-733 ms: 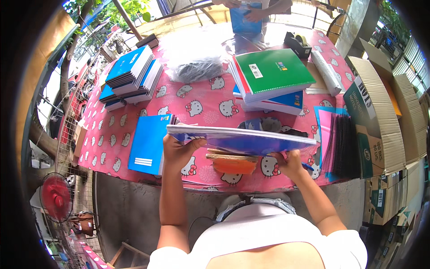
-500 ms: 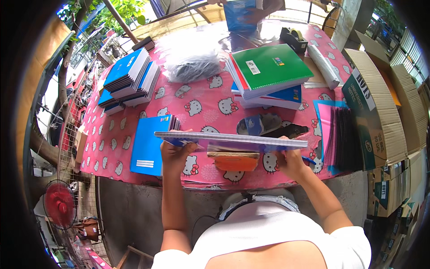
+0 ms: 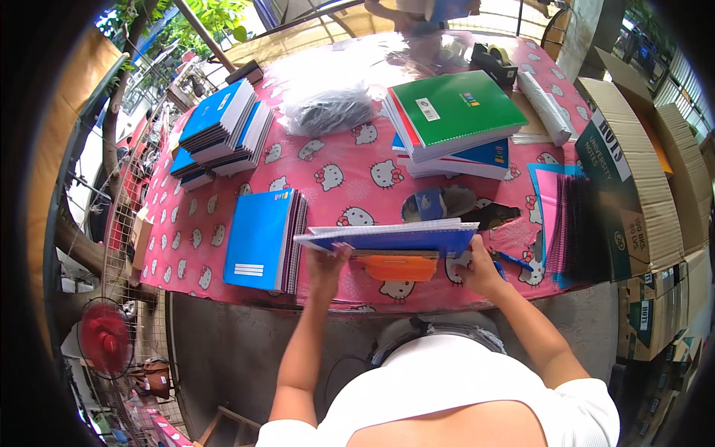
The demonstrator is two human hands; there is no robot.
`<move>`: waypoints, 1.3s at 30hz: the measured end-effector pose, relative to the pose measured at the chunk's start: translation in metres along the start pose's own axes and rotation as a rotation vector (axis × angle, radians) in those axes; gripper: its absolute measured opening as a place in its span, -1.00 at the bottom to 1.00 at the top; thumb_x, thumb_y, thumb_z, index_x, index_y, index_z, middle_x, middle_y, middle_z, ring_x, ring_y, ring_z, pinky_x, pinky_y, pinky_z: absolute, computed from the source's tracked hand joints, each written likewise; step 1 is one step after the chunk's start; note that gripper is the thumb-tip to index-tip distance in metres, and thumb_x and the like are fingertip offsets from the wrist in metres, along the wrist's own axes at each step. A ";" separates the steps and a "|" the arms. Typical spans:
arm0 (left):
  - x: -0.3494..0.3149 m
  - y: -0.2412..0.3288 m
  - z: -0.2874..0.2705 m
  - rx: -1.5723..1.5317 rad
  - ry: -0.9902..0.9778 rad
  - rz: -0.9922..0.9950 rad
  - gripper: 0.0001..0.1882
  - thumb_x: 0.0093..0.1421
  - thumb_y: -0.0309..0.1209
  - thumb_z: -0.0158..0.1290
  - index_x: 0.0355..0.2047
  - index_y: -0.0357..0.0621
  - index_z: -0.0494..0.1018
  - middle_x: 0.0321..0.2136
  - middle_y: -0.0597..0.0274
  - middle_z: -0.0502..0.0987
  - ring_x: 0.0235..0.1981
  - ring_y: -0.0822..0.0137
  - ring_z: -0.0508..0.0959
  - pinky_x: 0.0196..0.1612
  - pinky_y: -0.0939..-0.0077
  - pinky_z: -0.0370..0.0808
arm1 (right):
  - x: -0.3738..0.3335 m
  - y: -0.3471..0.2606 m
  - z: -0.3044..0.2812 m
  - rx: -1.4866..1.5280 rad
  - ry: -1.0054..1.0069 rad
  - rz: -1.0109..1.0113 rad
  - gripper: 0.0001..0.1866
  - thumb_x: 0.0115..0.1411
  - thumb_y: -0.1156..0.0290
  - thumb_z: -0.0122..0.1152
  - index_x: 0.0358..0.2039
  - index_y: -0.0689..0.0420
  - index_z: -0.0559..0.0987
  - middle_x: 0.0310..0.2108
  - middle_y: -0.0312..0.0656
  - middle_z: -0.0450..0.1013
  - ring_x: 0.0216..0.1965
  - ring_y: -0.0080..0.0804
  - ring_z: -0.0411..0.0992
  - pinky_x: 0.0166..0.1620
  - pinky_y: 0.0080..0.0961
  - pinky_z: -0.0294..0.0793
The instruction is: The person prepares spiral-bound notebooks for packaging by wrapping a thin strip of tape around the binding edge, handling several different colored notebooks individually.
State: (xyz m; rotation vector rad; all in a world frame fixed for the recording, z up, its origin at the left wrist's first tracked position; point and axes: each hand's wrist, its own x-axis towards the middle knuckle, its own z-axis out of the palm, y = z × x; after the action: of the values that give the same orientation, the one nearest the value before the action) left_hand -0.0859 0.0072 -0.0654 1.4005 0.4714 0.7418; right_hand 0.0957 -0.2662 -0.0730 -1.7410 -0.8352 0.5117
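Observation:
Between my two hands is a blue-covered notebook, held tilted over the near edge of the table with its white pages showing along the top. My left hand grips its left end, and my right hand grips the right end, fingers partly hidden beneath it. Just under the notebook lies an orange block-like object, its top partly covered. Left of my left hand rests a stack of blue notebooks. A blue pen lies beside my right hand.
Notebooks with a green cover on top stand at the back right, blue ones at the back left. Between them sits a clear plastic bundle. A tape dispenser, plastic roll, spiral-bound pile and open carton line the right.
The notebook has turned from nearly edge-on, showing more blue cover and spanning less width. My left hand has shifted right with it. Across the table, another person's blue item has moved away.

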 end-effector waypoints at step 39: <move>0.000 0.083 0.165 0.890 -0.199 0.669 -0.79 0.03 -0.22 0.25 -0.35 0.00 0.63 -0.44 0.38 0.59 -0.36 0.36 0.53 0.06 0.26 0.18 | -0.014 -0.091 -0.066 0.044 -0.295 0.082 -0.41 0.12 0.70 0.10 0.20 0.11 0.37 -0.47 -0.25 0.55 -0.43 -0.51 0.51 -0.28 -0.60 0.49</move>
State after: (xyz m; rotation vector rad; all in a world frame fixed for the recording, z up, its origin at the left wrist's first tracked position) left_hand 0.0129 -0.1090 0.0389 2.5094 0.1513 0.9545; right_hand 0.1067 -0.3041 0.0328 -1.6874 -0.9525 0.8509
